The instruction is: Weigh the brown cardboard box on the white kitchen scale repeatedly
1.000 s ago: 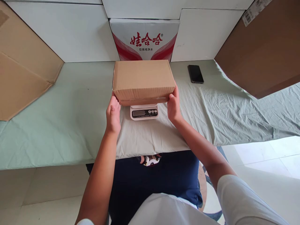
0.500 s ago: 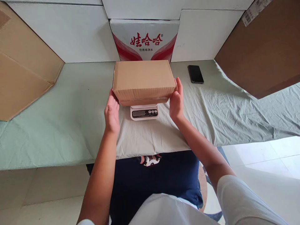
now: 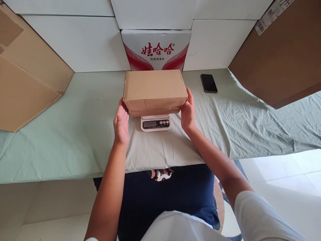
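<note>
A closed brown cardboard box (image 3: 155, 87) is directly over a small white digital kitchen scale (image 3: 155, 128), hiding most of it. Only the scale's front panel shows, with its grey display and several buttons. My left hand (image 3: 121, 122) presses against the box's left end, fingers partly hidden behind the edge. Against the right end rests my right hand (image 3: 188, 112), thumb and fingers along the side. Between them the two hands grip the box. Whether its underside bears fully on the scale I cannot tell.
A black smartphone (image 3: 209, 83) lies on the green tablecloth (image 3: 95, 134) to the right. Large cardboard panels (image 3: 30, 73) flank the table on the left and right. Behind the box stands a white carton (image 3: 156, 40) with red print, among white boxes along the back.
The whole view has shifted slightly, so everything sits a little lower. Both hands stay at the ends of the box, which shows no clear movement over the scale.
</note>
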The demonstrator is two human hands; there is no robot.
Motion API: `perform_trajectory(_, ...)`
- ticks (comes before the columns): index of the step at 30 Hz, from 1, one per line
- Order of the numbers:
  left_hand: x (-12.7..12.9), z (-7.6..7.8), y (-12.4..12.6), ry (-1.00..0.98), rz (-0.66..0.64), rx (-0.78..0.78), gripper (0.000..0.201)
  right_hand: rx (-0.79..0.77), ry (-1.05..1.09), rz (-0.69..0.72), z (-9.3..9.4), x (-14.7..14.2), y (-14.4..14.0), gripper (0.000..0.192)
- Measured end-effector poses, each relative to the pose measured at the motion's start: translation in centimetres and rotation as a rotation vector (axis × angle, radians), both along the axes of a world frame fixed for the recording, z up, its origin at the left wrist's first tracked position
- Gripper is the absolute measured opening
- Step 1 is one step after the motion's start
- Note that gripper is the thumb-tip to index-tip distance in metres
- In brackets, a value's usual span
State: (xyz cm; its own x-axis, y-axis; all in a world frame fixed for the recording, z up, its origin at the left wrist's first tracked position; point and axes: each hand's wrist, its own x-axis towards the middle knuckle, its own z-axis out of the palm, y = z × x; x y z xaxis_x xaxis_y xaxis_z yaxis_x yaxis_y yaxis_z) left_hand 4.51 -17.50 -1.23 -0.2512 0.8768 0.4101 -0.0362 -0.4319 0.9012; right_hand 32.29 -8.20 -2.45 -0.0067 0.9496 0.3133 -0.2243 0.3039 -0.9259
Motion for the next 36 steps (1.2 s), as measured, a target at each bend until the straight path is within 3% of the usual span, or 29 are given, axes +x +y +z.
perform_trajectory(8, 0.1, 0.0, 0.0, -0.055, -0.013, 0.007, 0.094, -0.023, 0.074, -0.016, 0.9, -0.3, -0.4, 0.082)
perform_trajectory(18, 0.4, 0.4, -0.2, -0.041, -0.002, -0.019, 0.101, -0.014, 0.007, 0.0, 0.2, 0.0, -0.1, 0.081)
perform_trajectory(27, 0.4, 0.3, -0.1, -0.062, 0.017, -0.012, 0.099, -0.027, -0.045, 0.006, 1.0, -0.2, -0.2, 0.084)
perform_trajectory(36, 1.0, 1.2, -0.5, -0.039, 0.001, -0.028, 0.097, -0.043, -0.012, 0.004, 1.3, -0.1, -0.4, 0.078)
